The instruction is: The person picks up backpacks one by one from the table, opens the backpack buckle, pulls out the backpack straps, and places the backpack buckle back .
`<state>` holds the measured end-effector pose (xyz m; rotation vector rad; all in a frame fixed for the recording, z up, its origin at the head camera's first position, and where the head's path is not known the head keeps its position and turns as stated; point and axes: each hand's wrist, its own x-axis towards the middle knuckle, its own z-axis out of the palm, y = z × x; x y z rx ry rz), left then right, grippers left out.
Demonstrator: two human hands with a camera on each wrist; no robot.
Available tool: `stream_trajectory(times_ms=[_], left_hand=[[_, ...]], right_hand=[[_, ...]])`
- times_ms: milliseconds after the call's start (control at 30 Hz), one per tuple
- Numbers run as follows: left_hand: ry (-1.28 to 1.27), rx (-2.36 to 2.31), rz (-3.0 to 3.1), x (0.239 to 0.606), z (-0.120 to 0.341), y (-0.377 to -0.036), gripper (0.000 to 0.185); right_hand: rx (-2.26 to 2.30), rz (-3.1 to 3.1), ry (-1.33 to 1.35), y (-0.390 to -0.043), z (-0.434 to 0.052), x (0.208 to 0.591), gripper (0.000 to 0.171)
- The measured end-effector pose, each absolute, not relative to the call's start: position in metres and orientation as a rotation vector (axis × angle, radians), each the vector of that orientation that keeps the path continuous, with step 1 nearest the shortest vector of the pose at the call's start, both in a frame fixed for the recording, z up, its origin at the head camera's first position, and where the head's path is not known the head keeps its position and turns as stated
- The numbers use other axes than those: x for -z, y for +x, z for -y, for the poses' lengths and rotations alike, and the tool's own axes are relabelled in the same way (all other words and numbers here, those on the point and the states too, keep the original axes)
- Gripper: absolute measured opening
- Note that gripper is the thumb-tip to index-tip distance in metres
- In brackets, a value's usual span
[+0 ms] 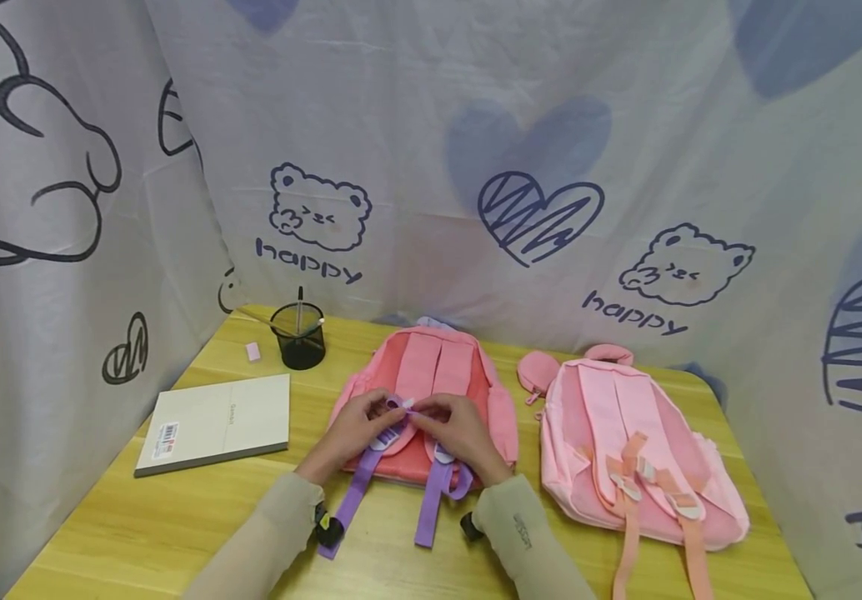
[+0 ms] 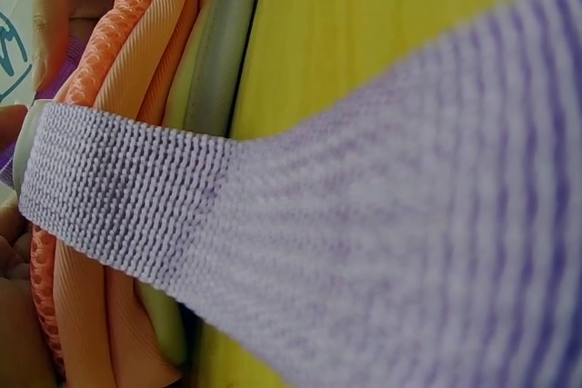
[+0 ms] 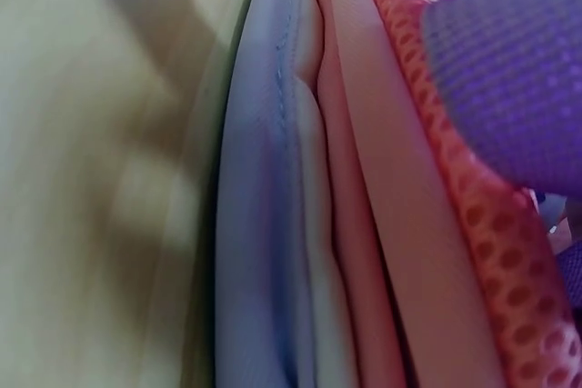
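Backpack (image 1: pixel 431 392) | purple strap (image 1: pixel 395 410) pinched by both hands | backdrop (image 1: pixel 476 167) reads "happy"

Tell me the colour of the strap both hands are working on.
Purple strap; clearest in the head view.

Pink backpack (image 1: pixel 431 392): lies flat on its front on the yellow table, straps facing up, top toward the curtain. 2 padded pink shoulder straps, 2 purple webbing straps (image 1: pixel 431 496) trailing toward me. Mesh back panel, coral. I hold 1 purple strap end (image 1: pixel 399 406) at mid-pack.
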<state>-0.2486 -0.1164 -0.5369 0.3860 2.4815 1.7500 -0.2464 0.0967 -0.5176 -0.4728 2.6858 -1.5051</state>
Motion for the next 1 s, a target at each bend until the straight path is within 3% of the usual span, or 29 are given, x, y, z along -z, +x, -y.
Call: stream_trajectory(times_ms=[400, 733, 1000], left_hand=[[0.354, -1.765, -2.488, 0.5347, 0.1164, -0.2488, 0.017], [0.365, -1.788, -2.465, 0.5374, 0.1171, -0.2494, 0.020], [0.354, -1.798, -2.456, 0.5379, 0.1170, -0.2498, 0.019]], right_hand=[[1.503, -2.674, -0.443, -0.2453, -0.0941, 0.5151, 0.025], [1.512, -2.708, -0.470, -0.2441, -0.0933, 0.5160, 0.013], [1.526, -2.687, -0.449, -0.2460, -0.0939, 0.5193, 0.017]])
